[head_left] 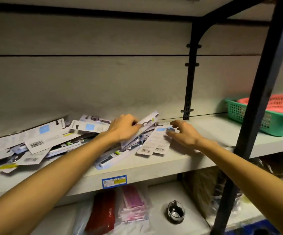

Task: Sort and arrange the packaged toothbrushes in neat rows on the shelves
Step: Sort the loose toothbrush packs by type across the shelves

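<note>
We are still near the start of the sorting. Most of the packaged toothbrushes point(52, 141) lie in a messy heap on the left part of the shelf point(205, 133), and we see no neat rows yet.

Our left hand point(123, 128) reaches over the heap with its fingers curled round one raised pack point(147, 121), which tilts up toward the back wall. Our right hand point(183, 133) hangs just above two flat packs point(154, 143) that lie side by side, backs up, at the right edge of the heap. Its fingers are spread and loose, and it holds nothing. Both arms stretch forward from below, the left one crossing over the heap.

We think the next move is to lay the raised pack down beside the two flat packs, turned the same way, so a row can grow toward the bare right part of the shelf. That calls for a gentle lift, so the packs under it do not slide off the front edge.
</note>
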{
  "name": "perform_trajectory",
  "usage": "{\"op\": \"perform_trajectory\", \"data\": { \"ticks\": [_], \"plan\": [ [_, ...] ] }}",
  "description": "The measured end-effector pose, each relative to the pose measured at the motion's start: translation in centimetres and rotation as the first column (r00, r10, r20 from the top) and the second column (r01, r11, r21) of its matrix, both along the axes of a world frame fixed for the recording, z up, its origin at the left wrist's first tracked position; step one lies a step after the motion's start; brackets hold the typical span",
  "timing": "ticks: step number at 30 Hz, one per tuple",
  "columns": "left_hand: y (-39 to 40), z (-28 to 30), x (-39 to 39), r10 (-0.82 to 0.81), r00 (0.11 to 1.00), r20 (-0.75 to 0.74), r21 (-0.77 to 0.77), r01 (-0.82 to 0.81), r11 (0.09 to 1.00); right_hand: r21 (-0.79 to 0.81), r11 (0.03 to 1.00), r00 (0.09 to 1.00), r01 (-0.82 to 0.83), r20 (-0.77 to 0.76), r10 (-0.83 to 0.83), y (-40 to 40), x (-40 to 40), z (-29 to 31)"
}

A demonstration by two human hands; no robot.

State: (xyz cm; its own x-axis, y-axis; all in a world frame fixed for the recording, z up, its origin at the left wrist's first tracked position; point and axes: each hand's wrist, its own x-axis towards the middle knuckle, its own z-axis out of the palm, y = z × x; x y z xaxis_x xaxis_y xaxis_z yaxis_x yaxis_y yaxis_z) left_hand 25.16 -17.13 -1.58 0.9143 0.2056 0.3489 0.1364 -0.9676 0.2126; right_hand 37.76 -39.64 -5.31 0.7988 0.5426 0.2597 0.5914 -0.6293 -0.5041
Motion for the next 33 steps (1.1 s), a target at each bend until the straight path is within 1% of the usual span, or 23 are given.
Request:
{"op": "perform_trajectory", "data": {
  "ticks": [2,3,4,6,8,10,13,16,18,20,23,26,27,29,31,33],
  "plan": [
    [0.1,0.3,1.0,0.053,0.998,0.019,-0.139,-0.05,0.989,-0.003,0.999,0.999,-0.034,-0.011,0.034,0.1,1.0,0.0],
    [0.2,0.3,1.4,0.079,0.996,0.032,-0.173,-0.072,0.982,0.001,0.999,0.998,-0.052,-0.018,0.052,0.2,1.3,-0.1],
    [0.3,0.2,1.7,0.101,0.994,0.034,-0.175,-0.094,0.98,0.012,0.998,0.997,-0.069,-0.03,0.07,0.3,1.4,-0.3],
    [0.2,-0.3,2.1,0.139,0.99,-0.009,-0.141,-0.139,0.98,0.025,0.996,0.995,-0.091,-0.034,0.092,0.5,1.7,-0.9],
    [-0.2,-1.0,2.4,0.173,0.982,-0.071,-0.113,-0.18,0.977,-0.006,0.996,0.996,-0.092,-0.001,0.092,0.6,1.8,-1.4],
    [-0.4,-1.7,2.5,0.195,0.978,-0.071,-0.102,-0.201,0.974,-0.02,0.995,0.995,-0.095,0.003,0.095,0.7,2.0,-1.7],
    [-0.6,-2.0,2.4,0.195,0.978,-0.068,-0.108,-0.202,0.974,0.036,0.993,0.992,-0.108,-0.06,0.11,0.8,2.3,-1.9],
    [-1.1,-1.7,2.7,0.236,0.963,-0.133,-0.018,-0.24,0.971,0.091,0.994,0.995,-0.063,-0.073,0.07,1.3,2.1,-1.6],
    [-1.4,-1.3,3.1,0.25,0.951,-0.179,0.046,-0.246,0.968,0.062,0.998,0.999,-0.016,-0.033,0.019,1.8,1.9,-1.5],
    [-1.7,-1.1,3.4,0.245,0.948,-0.202,0.033,-0.243,0.969,0.08,0.997,1.0,-0.008,-0.025,0.01,2.5,1.8,-1.4],
    [-1.8,-1.0,3.7,0.251,0.95,-0.187,-0.028,-0.261,0.965,0.23,0.973,0.99,0.005,-0.142,0.029,3.4,2.0,-1.4],
    [-1.6,-1.1,3.9,0.263,0.957,-0.12,-0.099,-0.275,0.956,0.36,0.931,0.972,0.068,-0.232,0.019,3.5,2.7,-1.5],
    [-1.5,-1.1,4.0,0.265,0.959,-0.1,-0.105,-0.275,0.956,0.427,0.898,0.957,0.105,-0.29,0.026,3.5,3.1,-1.5],
    [-1.3,-1.1,4.0,0.267,0.961,-0.075,-0.132,-0.275,0.952,0.555,0.805,0.896,0.21,-0.44,0.069,3.3,3.8,-1.7],
    [-1.0,-1.2,3.9,0.276,0.96,-0.047,-0.178,-0.28,0.943,0.604,0.728,0.828,0.325,-0.553,0.089,3.2,4.4,-1.7],
    [-0.6,-1.3,4.0,0.299,0.954,-0.018,-0.197,-0.297,0.935,0.649,0.659,0.791,0.38,-0.597,0.132,3.1,4.9,-1.7]
  ]
}}
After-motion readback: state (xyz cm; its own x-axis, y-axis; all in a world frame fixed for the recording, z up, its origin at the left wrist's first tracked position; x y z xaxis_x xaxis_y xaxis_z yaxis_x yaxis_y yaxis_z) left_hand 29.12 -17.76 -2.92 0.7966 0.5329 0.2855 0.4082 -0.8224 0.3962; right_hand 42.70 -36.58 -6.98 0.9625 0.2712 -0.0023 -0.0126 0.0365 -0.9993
